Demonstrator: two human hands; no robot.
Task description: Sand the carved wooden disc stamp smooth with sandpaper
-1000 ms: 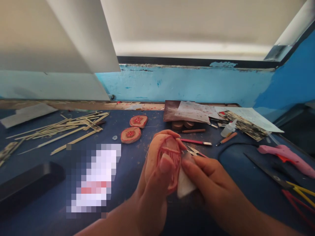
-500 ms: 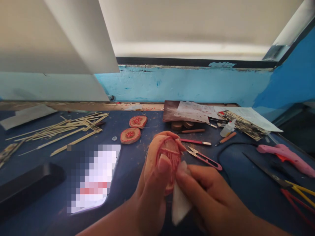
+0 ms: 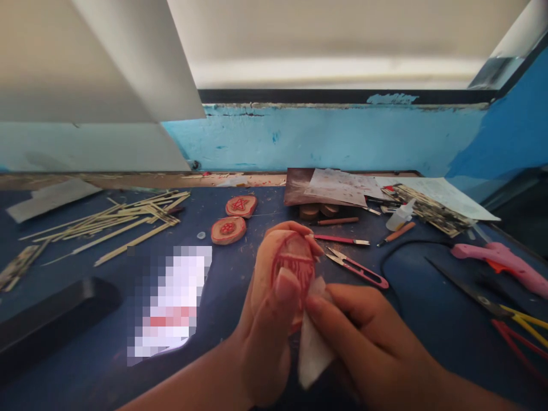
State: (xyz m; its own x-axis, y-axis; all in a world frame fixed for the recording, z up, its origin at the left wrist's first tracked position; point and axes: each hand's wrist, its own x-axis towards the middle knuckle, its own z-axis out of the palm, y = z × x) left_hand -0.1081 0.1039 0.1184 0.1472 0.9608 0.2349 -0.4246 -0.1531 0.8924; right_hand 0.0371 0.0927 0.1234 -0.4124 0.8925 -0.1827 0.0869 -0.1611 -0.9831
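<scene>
My left hand (image 3: 268, 337) is wrapped round an oval wood slice (image 3: 295, 251) with a red carved pattern, its thumb lying across the face. In my right hand (image 3: 363, 325) a folded piece of white paper or sandpaper (image 3: 314, 351) is pinched between thumb and fingers. Its upper tip meets the right edge of the wood slice; whether it presses there is hard to see. Beyond the hands lie two smaller wood slices, one with a red star (image 3: 241, 206) and one with a red flower shape (image 3: 228, 230).
Thread snips (image 3: 357, 268), a red-handled blade (image 3: 340, 240) and a glue bottle (image 3: 400, 216) lie right of centre. Farther right are a pink glue gun (image 3: 499, 260) and scissors (image 3: 488, 305). Thin sticks (image 3: 128, 220), a blurred-out bright screen (image 3: 173, 308) and a black object (image 3: 55, 322) occupy the left.
The view has shifted slightly, moving the table things a little up and right in the picture. Both hands keep their grips, and the paper's tip stays by the slice's right edge.
</scene>
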